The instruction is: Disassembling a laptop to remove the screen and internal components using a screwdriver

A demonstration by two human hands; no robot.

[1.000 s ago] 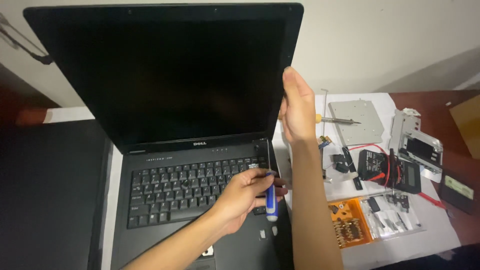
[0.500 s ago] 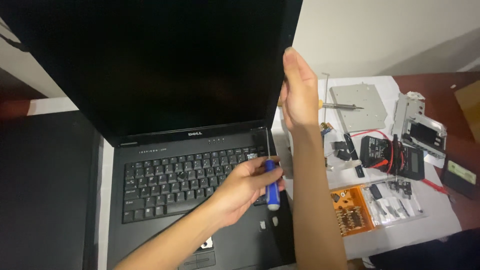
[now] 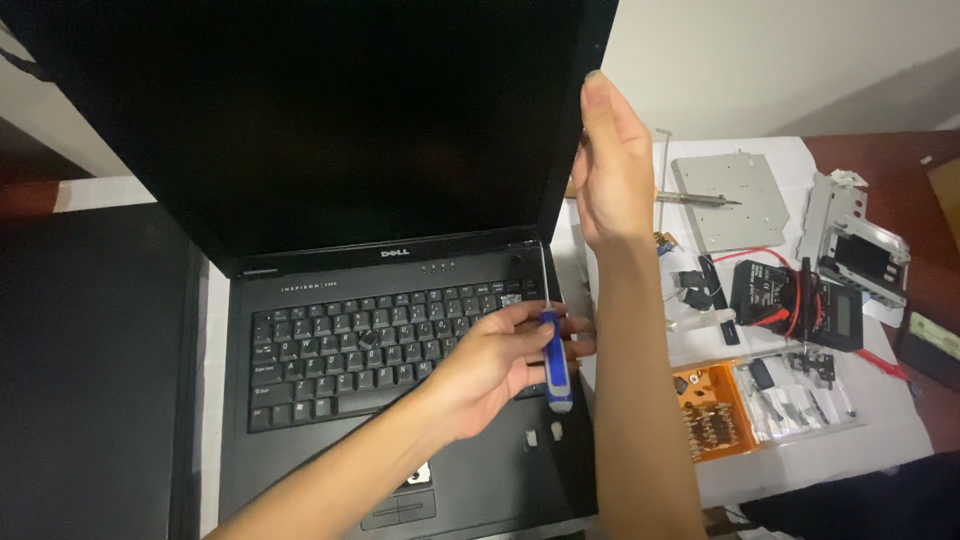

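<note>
White worktable carries a black laptop. My right hand, flat, steadies its screen edge; my left hand pinches a blue-handled screwdriver, tip near the right hinge.

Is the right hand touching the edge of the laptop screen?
Touching. The head view shows the right hand pressed flat against the right edge of the laptop screen, with no gap.

A blue-handled screwdriver is gripped upright by the left hand over the open black laptop. The screen's right edge is steadied by the right hand. Small parts are spread on the worktop.
</note>
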